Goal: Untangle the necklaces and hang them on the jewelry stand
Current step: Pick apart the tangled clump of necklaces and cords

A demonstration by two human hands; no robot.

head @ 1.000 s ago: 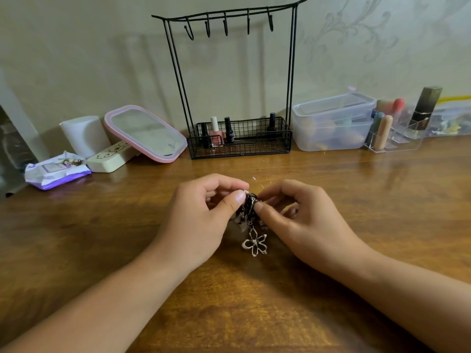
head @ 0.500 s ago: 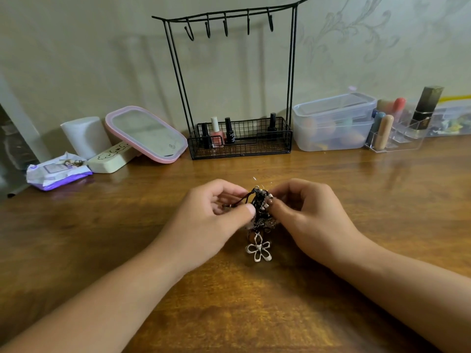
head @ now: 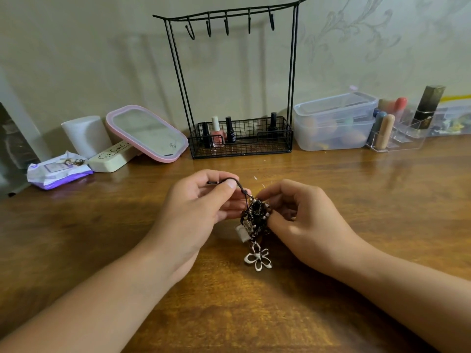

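Pinching a black cord [head: 235,183] between thumb and forefinger, the left hand [head: 193,212] is drawing it up from the tangled necklaces [head: 256,219], which the right hand [head: 303,220] is gripping above the table [head: 382,200]; the jewelry stand [head: 239,80] is standing well behind.

A dark cord [head: 240,188] is pinched between thumb and forefinger of the left hand [head: 196,212], in front of the jewelry stand [head: 237,80]. A knotted clump of necklaces [head: 256,217] is gripped by the right hand [head: 300,220], just right of the left hand. A white flower pendant [head: 258,258] is seen dangling below the clump, over the wooden table [head: 102,238].
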